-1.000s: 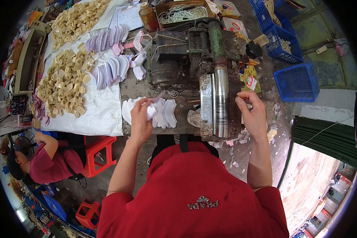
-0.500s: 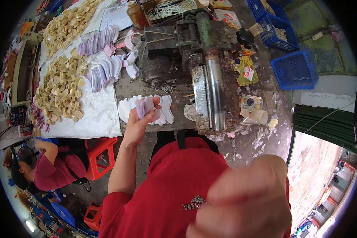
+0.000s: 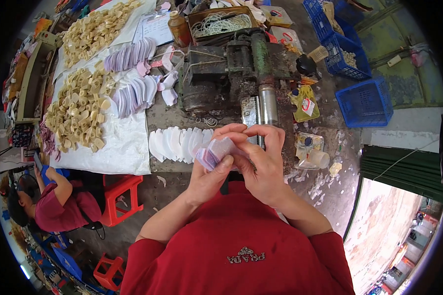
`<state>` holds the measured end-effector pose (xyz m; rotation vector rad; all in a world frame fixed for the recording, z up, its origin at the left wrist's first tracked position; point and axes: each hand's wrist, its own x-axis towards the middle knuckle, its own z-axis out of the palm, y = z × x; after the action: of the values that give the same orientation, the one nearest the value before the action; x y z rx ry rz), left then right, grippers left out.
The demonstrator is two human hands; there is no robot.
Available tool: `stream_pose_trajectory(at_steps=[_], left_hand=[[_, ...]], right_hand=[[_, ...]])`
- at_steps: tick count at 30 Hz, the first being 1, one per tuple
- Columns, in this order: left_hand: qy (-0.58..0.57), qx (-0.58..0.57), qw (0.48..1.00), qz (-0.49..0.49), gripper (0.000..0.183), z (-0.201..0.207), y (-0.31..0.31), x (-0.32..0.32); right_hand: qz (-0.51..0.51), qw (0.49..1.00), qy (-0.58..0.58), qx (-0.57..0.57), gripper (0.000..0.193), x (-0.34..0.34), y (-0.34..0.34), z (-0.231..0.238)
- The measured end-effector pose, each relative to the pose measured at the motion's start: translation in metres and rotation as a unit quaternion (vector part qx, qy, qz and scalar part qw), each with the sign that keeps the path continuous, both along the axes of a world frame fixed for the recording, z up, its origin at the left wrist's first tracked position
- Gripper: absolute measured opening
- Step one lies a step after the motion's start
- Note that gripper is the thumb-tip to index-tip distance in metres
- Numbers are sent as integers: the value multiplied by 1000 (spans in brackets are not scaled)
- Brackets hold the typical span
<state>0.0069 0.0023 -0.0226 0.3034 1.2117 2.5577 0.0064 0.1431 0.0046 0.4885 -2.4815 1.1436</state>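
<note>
My left hand point(image 3: 205, 186) grips a small stack of pale lilac and white curved pieces point(image 3: 220, 148), its thumb pressed on their face. Against the stack's right side my right hand point(image 3: 267, 169) is closed, fingertips and thumb on its edge. Both hands meet in front of my chest, over the table's near edge. Just beyond my left hand lies a row of white curved pieces point(image 3: 174, 143). Behind my right hand stands a greasy machine point(image 3: 206, 73) with a steel cylinder point(image 3: 268, 105), partly covered by my fingers.
Left on the table, white sheeting point(image 3: 125, 157) carries heaps of beige blocks point(image 3: 79, 108) and fanned lilac pieces point(image 3: 133, 96). A brown bottle point(image 3: 178, 29) and a box of cords point(image 3: 221, 24) stand behind. Blue crates point(image 3: 364, 103) sit right. A seated person point(image 3: 66, 206) is at left by a red stool point(image 3: 123, 199).
My right hand has come from close to the camera, lower right, up to the stack. My left hand has carried the stack to the right, uncovering the white row. The view has shifted slightly.
</note>
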Motion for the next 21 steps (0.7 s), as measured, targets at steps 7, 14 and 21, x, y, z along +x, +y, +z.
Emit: stream_pose_trajectory(at_steps=[7, 14, 21], left_hand=[[2, -156, 981, 118, 26, 7, 24, 4], [19, -432, 901, 41, 31, -25, -3, -10], [259, -547, 795, -32, 61, -15, 30, -6]], right_hand=[[-31, 998, 49, -15, 19, -3, 10, -8], [-54, 985, -145, 78, 3, -33, 118, 20], [-3, 931, -317, 183, 7, -29, 112, -17]])
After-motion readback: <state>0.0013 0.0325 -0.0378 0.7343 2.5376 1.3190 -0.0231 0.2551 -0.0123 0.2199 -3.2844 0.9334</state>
